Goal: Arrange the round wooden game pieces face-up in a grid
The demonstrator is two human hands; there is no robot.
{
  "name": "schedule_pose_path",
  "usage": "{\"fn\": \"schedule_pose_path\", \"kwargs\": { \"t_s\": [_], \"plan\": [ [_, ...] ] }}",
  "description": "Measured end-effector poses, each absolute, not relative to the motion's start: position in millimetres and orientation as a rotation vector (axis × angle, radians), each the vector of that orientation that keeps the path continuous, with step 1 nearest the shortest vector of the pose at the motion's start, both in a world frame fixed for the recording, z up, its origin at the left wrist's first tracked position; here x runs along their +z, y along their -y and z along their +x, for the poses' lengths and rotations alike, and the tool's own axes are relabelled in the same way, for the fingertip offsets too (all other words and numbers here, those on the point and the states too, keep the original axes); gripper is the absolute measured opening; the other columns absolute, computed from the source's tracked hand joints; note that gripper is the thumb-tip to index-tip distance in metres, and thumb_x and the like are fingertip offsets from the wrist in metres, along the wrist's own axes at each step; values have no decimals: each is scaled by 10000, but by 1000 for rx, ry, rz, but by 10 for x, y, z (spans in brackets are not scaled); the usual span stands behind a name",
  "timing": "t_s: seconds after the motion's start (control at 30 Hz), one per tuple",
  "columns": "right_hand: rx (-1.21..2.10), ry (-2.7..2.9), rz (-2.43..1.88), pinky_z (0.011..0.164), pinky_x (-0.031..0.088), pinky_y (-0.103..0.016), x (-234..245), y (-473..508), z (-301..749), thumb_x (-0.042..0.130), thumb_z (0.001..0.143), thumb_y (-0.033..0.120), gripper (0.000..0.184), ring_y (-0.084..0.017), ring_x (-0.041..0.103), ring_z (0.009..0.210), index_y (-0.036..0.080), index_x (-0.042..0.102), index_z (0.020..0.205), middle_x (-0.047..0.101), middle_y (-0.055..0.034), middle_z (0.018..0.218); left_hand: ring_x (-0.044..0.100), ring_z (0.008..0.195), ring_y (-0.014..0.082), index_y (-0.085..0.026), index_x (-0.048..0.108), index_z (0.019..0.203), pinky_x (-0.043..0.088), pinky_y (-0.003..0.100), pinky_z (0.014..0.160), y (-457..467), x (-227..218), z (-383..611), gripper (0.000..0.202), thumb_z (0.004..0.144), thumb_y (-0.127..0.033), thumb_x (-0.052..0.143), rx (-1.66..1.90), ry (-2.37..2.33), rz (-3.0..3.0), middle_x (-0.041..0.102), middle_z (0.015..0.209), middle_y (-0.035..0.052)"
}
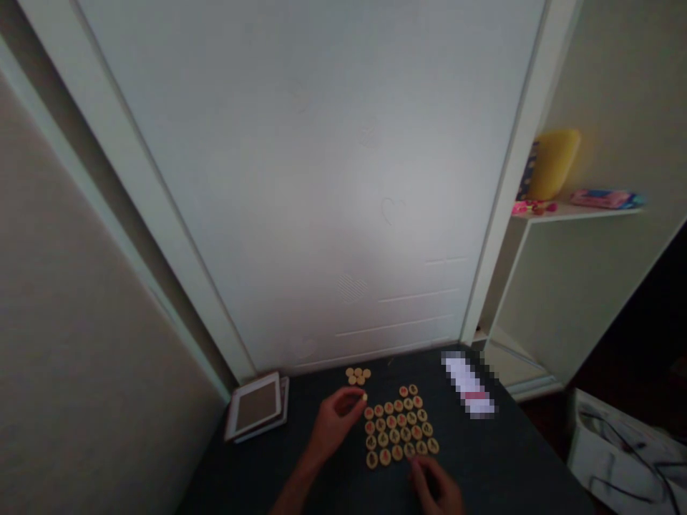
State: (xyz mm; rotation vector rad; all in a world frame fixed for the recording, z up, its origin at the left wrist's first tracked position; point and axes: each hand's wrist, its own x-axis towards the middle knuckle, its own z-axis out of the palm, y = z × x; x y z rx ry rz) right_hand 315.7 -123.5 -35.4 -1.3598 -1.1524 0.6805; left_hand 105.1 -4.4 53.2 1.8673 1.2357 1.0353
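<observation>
My left hand point(335, 420) pinches a small round wooden Chinese chess piece point(365, 398) between thumb and fingertips, just above the upper left corner of a block of such pieces. These Chinese chess pieces point(395, 435) lie face up in neat rows, with red or black marks too small to read. Two more pieces point(408, 390) form a short row at the block's top right. Beyond my left hand sits a small cluster of blank-looking pieces point(358, 376). My right hand point(437, 486) is curled at the block's lower edge, its thumb and fingertips close together beside the bottom row; anything between them is hidden.
The dark table point(322, 493) meets a white panel point(333, 214) at the back. Stacked framed items point(256, 408) lie at the left. A blurred-out white object point(466, 386) lies at the right. Further right are a shelf point(585, 212) and a white box with cables point(617, 450).
</observation>
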Motion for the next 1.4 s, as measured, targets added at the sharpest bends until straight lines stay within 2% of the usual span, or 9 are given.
{"fn": "schedule_pose_path", "kwargs": {
  "t_s": [0.1, 0.27, 0.43, 0.57, 0.7, 0.83, 1.1, 1.4],
  "plan": [
    [636, 1279, -1273, 779, 604, -270, -160, 1179, 3070, 650, 891, 504, 325, -243, 747, 876, 211, 768, 967, 784, -87, 938, 735, 882, 231, -169, 724, 1070, 558, 262, 656, 399, 399, 1084, 376, 901, -492, 636, 1137, -1095, 1283, 789, 965, 105],
    [539, 1452, -1159, 781, 595, -306, 217, 1080, 2864, 649, 917, 401, 244, -216, 714, 850, 239, 729, 1080, 750, -77, 986, 731, 921, 254, -158, 751, 1039, 590, 307, 747, 866, 224, 1214, 441, 758, -492, 811, 1152, -973, 839, 789, 966, 114],
    [576, 1516, -1105, 748, 587, -294, 291, 1069, 2791, 605, 950, 353, 178, -208, 711, 839, 249, 746, 981, 751, -58, 922, 749, 925, 289, -144, 755, 1023, 610, 352, 775, 1062, 296, 1265, 458, 743, -500, 823, 1113, -1000, 843, 792, 993, 131],
    [584, 1484, -1123, 798, 584, -316, 236, 1121, 2802, 613, 945, 344, 161, -222, 710, 895, 243, 738, 958, 751, -62, 947, 750, 943, 283, -154, 743, 1024, 612, 352, 806, 1080, 388, 1283, 452, 715, -464, 855, 1127, -979, 826, 787, 1044, 129],
    [593, 1533, -1122, 842, 579, -344, 185, 1185, 2827, 610, 948, 332, 160, -228, 700, 940, 248, 732, 1007, 741, -67, 995, 744, 937, 275, -157, 726, 936, 618, 355, 804, 1090, 370, 1303, 415, 672, -433, 889, 1158, -962, 815, 788, 978, 108],
    [572, 1557, -1120, 897, 572, -371, 136, 1247, 2833, 579, 968, 311, 187, -229, 698, 974, 267, 738, 1056, 743, -66, 1027, 746, 859, 252, -168, 708, 901, 623, 316, 704, 1105, 311, 1348, 394, 665, -425, 890, 1165, -997, 830, 782, 909, 78],
    [530, 1547, -1144, 993, 551, -407, 113, 1345, 2793, 538, 988, 299, 290, -241, 667, 1135, 277, 678, 1241, 712, -82, 1219, 744, 870, 261, -154, 756, 882, 604, 292, 689, 1069, 323, 1415, 384, 681, -463, 863, 1154, -1053, 936, 801, 915, 104],
    [523, 1576, -1150, 979, 562, -399, 118, 1332, 2826, 563, 985, 335, 287, -243, 683, 1108, 284, 684, 1241, 731, -74, 1192, 756, 865, 289, -150, 766, 917, 630, 337, 679, 1097, 361, 1378, 458, 656, -515, 862, 1164, -1056, 888, 807, 917, 120]
  ]
}}
